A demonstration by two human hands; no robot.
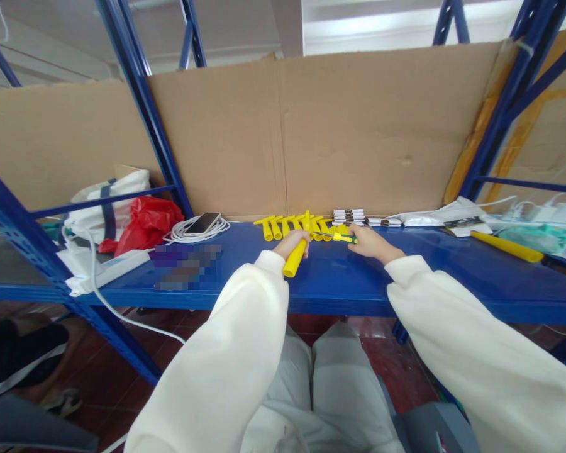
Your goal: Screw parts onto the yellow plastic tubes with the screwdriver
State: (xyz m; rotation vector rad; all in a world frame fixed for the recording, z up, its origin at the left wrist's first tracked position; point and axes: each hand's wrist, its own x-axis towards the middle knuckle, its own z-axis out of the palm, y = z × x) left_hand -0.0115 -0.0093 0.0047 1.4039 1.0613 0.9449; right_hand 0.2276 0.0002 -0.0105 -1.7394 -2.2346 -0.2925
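Note:
My left hand (292, 241) is closed around a yellow T-shaped piece with a tubular handle (294, 261); the handle slants down toward me and its head sticks up above my fingers. My right hand (370, 243) grips a screwdriver (344, 238) with a yellow and dark green handle. Its thin shaft points left and reaches the head of the yellow piece; whether the tip touches a screw is too small to see. Behind my hands, several like yellow T-shaped pieces (267, 229) lie in a row along the cardboard, partly hidden by my left hand.
A blue shelf (245, 251) carries everything, with a cardboard wall (349, 138) behind. Stacked white packets (348, 215) lie at the back. On the left are a phone (205, 223), a coiled white cable, a red bag (153, 220) and a power strip (117, 267); on the right, a yellow rod (507, 246).

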